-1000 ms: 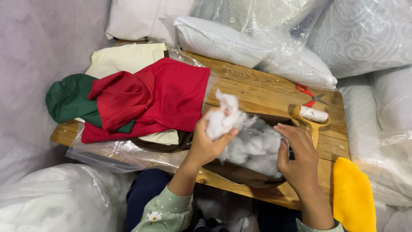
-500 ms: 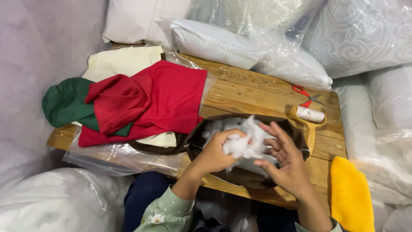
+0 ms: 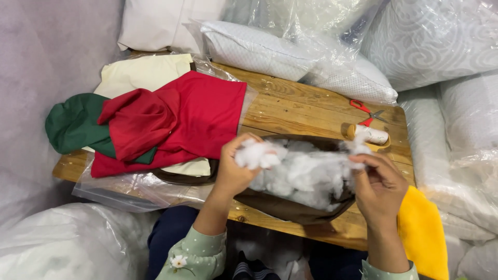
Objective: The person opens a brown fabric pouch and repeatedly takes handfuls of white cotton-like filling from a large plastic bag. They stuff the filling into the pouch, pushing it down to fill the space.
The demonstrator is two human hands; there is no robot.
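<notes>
Over the wooden bench (image 3: 306, 106), left hand (image 3: 236, 168) and right hand (image 3: 378, 184) each clutched white stuffing (image 3: 303, 173) above a brown cover (image 3: 285, 207)

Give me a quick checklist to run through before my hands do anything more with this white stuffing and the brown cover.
1. Left hand grips a clump of the white stuffing: ok.
2. Right hand pinches the stuffing at its right edge: ok.
3. Brown cover lies on the wooden table under the stuffing: ok. Whether its opening is wide enough: cannot tell.
4. Red-handled scissors lie apart from both hands, at the far right of the table: ok.
5. Red fabric and green fabric sit left of the cover, not on the stuffing: ok.
6. Yellow cloth hangs off the table edge by the right wrist: not ok.
</notes>
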